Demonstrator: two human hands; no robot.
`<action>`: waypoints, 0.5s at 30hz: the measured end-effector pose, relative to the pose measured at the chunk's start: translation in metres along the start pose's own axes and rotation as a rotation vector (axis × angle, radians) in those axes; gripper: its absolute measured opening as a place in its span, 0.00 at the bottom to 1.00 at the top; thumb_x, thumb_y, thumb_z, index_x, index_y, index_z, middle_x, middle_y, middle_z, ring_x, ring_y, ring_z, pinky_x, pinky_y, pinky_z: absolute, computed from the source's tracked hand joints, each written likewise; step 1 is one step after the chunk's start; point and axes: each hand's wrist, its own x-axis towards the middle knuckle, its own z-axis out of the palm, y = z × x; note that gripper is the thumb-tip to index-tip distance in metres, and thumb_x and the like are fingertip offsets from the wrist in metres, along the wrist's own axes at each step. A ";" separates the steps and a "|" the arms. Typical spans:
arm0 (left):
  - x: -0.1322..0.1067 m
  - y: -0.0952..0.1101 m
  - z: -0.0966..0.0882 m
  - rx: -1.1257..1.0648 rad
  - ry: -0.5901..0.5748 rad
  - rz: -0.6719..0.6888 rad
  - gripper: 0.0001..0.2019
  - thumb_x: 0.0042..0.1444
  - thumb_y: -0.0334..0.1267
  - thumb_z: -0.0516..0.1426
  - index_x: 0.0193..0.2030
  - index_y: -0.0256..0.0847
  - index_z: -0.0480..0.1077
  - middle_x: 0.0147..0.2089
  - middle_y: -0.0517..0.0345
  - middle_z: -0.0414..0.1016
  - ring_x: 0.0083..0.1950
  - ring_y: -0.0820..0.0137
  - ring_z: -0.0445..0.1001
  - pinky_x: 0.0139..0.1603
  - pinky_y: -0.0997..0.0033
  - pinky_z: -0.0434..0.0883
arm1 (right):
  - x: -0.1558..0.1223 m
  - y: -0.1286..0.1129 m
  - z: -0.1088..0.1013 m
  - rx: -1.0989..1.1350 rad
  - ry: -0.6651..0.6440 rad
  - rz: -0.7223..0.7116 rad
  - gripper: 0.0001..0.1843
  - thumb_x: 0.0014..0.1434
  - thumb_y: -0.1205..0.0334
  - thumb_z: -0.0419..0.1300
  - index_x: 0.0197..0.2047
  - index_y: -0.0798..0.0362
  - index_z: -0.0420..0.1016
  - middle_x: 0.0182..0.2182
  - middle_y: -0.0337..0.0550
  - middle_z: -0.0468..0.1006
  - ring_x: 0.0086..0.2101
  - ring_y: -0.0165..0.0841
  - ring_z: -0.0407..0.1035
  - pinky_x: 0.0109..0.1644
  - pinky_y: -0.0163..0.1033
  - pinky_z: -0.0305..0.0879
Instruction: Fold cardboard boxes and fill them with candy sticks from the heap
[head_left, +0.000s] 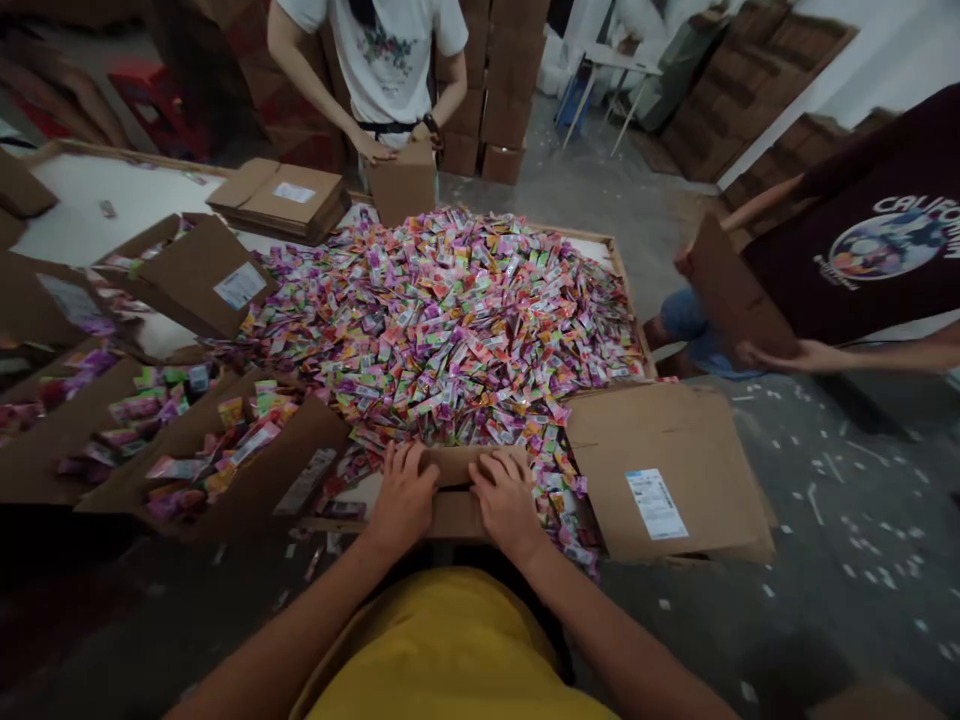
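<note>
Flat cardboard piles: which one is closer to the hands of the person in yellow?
The pile right of that person's right hand, with packets between them. The other pile lies farther off, near the box under the white-shirted person's hands.

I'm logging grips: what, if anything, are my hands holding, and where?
Your left hand and right hand lie atop a brown rectangular cardboard box; whether they grip is unclear.

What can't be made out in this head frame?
Head view:
Inside of the box between the left hand and right hand: hidden by flaps and hands.
Print on the label on the flattened cardboard: too small.
Lettering on most packets: too small.
Person in white shirt, above the shoulders: cut off by top edge.
Person in dark shirt, head: outside the frame.
</note>
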 end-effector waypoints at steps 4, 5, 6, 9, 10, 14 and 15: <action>0.004 0.002 -0.007 -0.130 -0.145 0.153 0.39 0.47 0.60 0.61 0.65 0.49 0.63 0.71 0.39 0.51 0.72 0.39 0.44 0.66 0.26 0.33 | 0.004 0.000 0.003 -0.017 -0.080 -0.003 0.21 0.64 0.64 0.53 0.60 0.49 0.70 0.59 0.50 0.69 0.60 0.46 0.55 0.62 0.60 0.49; 0.010 0.004 -0.008 -0.147 -0.189 0.182 0.48 0.40 0.65 0.63 0.68 0.51 0.58 0.73 0.39 0.47 0.72 0.35 0.40 0.63 0.23 0.31 | 0.007 0.000 0.002 -0.019 -0.092 -0.009 0.21 0.64 0.64 0.53 0.59 0.49 0.71 0.59 0.50 0.69 0.60 0.47 0.55 0.62 0.60 0.51; 0.017 0.006 -0.009 -0.152 -0.226 0.198 0.54 0.33 0.65 0.65 0.69 0.53 0.55 0.74 0.39 0.45 0.72 0.32 0.39 0.62 0.21 0.30 | 0.011 0.003 0.001 -0.008 -0.101 -0.017 0.20 0.63 0.64 0.54 0.57 0.49 0.73 0.58 0.50 0.70 0.59 0.47 0.56 0.61 0.61 0.52; 0.042 0.006 -0.017 -0.143 -0.297 0.188 0.55 0.29 0.57 0.69 0.69 0.57 0.57 0.70 0.39 0.55 0.69 0.33 0.49 0.65 0.27 0.41 | 0.036 0.038 -0.014 0.255 -0.132 -0.035 0.13 0.62 0.62 0.56 0.46 0.46 0.80 0.50 0.46 0.77 0.54 0.42 0.64 0.59 0.55 0.59; 0.047 0.004 -0.022 -0.140 -0.294 0.153 0.51 0.32 0.54 0.69 0.68 0.59 0.59 0.68 0.40 0.59 0.68 0.36 0.54 0.66 0.31 0.46 | 0.048 0.061 -0.022 0.405 -0.116 0.027 0.12 0.61 0.59 0.57 0.44 0.46 0.81 0.47 0.44 0.79 0.51 0.40 0.67 0.57 0.51 0.63; 0.024 -0.013 -0.039 -0.280 -0.084 -0.404 0.39 0.36 0.56 0.66 0.61 0.60 0.68 0.61 0.48 0.66 0.63 0.41 0.63 0.62 0.39 0.60 | 0.100 0.191 -0.069 0.685 0.125 0.520 0.24 0.56 0.43 0.58 0.45 0.52 0.81 0.41 0.48 0.82 0.42 0.40 0.73 0.49 0.46 0.68; 0.008 -0.015 -0.040 -0.397 0.005 -0.647 0.37 0.37 0.57 0.65 0.59 0.59 0.70 0.59 0.51 0.69 0.61 0.42 0.65 0.61 0.41 0.63 | 0.111 0.224 -0.080 0.662 0.168 0.579 0.28 0.55 0.40 0.56 0.46 0.54 0.80 0.39 0.50 0.81 0.40 0.41 0.73 0.48 0.47 0.68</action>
